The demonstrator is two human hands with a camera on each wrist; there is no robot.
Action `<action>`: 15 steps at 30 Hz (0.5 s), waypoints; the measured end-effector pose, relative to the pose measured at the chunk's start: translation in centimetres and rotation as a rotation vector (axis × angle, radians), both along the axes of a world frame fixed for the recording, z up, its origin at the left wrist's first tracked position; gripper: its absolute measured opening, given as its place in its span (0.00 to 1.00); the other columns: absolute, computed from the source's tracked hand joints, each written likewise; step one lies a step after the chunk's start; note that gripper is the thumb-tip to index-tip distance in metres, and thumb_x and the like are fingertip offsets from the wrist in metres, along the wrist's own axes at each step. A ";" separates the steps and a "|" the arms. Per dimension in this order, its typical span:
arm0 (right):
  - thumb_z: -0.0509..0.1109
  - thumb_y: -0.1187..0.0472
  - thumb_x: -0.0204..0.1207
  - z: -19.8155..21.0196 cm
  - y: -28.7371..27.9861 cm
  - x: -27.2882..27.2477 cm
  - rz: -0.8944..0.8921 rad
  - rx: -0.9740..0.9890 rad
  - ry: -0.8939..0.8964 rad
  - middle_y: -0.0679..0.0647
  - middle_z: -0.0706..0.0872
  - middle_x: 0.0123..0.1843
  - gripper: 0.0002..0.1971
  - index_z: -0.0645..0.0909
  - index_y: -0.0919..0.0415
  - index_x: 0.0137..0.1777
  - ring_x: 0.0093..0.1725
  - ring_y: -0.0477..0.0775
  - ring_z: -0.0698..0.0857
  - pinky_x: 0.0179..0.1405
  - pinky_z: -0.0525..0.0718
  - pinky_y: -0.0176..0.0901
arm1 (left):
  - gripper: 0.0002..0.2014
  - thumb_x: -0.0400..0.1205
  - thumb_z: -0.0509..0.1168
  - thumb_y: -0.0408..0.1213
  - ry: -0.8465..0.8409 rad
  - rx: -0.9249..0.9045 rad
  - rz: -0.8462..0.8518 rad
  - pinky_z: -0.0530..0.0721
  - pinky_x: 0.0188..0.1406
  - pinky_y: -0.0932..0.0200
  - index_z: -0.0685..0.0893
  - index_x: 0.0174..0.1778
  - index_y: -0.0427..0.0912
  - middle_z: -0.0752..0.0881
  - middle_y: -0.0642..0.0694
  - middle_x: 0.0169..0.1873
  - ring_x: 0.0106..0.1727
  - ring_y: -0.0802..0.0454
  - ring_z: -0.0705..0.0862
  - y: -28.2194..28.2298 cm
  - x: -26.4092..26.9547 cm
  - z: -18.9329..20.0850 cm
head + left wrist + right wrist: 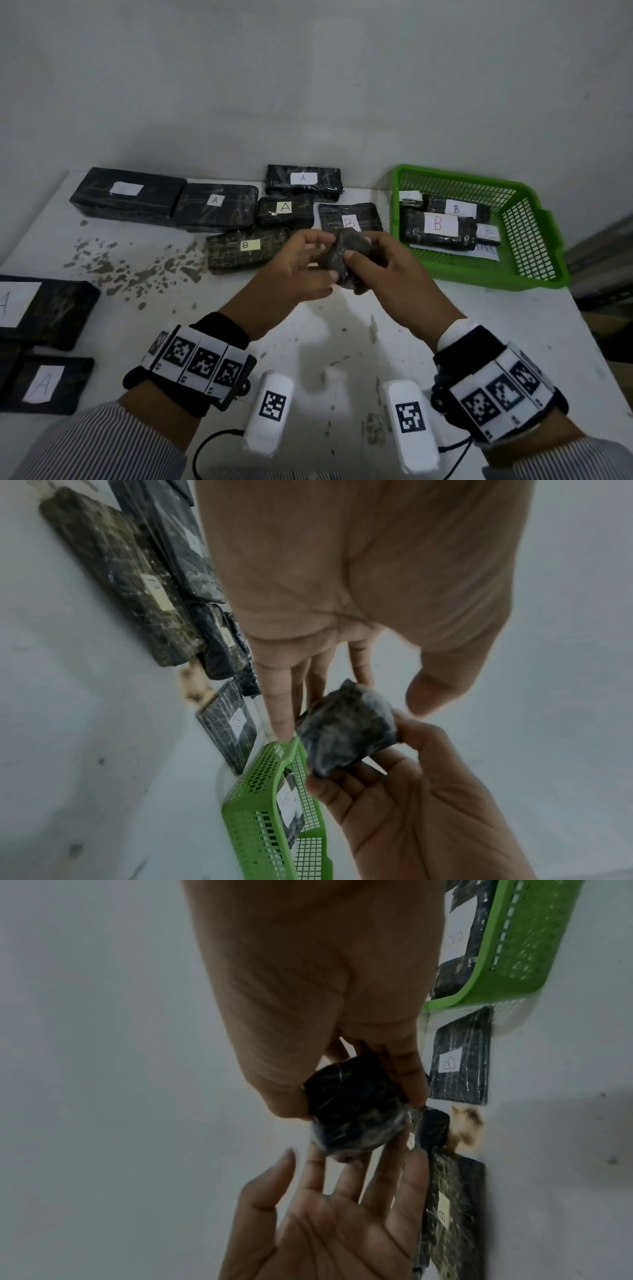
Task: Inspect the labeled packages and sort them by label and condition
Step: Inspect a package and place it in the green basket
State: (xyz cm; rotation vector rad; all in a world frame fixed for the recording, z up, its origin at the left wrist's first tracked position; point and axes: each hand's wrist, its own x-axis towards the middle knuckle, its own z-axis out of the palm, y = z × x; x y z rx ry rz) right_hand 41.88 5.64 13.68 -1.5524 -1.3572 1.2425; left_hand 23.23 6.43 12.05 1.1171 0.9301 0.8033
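Observation:
A small black wrapped package (349, 246) is held up above the middle of the white table (342, 342); no label shows on it. My right hand (356, 251) grips it between thumb and fingers, seen close in the right wrist view (356, 1118). My left hand (325, 257) lies against its left side with straight fingers (281, 718), thumb apart. Black packages marked A (303, 181) (215, 205) (286, 210) lie at the back. Two marked B (351, 219) (245, 248) lie just beyond my hands. The green basket (534, 240) at the right holds several B packages (438, 226).
A larger black package with a blank-looking label (126, 195) lies at the back left. Two more A packages (44, 308) (44, 383) sit at the left edge. Flaked paint patches (137, 270) mark the table. A grey wall stands behind; the table ends right of the basket.

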 end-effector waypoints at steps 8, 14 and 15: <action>0.89 0.61 0.66 -0.7 -1.2 2.6 0.195 0.293 -0.336 0.51 0.77 0.67 0.41 0.74 0.56 0.77 0.57 0.24 0.77 0.56 0.73 0.16 | 0.16 0.87 0.66 0.45 0.053 -0.167 0.029 0.92 0.53 0.47 0.87 0.64 0.39 0.93 0.39 0.54 0.53 0.40 0.93 0.2 2.0 -0.4; 0.80 0.51 0.77 -0.7 -1.8 7.8 0.157 0.199 -0.225 0.44 0.73 0.71 0.31 0.72 0.43 0.77 0.70 0.29 0.74 0.69 0.76 0.28 | 0.10 0.86 0.68 0.35 0.147 -0.016 0.057 0.93 0.52 0.49 0.89 0.62 0.42 0.94 0.43 0.51 0.51 0.44 0.93 0.8 6.2 -0.9; 0.78 0.47 0.78 -0.9 -1.7 8.8 0.129 0.169 -0.228 0.44 0.74 0.72 0.30 0.72 0.42 0.78 0.70 0.33 0.77 0.68 0.80 0.32 | 0.10 0.86 0.69 0.35 0.163 0.006 0.048 0.93 0.51 0.50 0.89 0.62 0.43 0.94 0.44 0.51 0.52 0.45 0.93 0.8 7.1 -0.8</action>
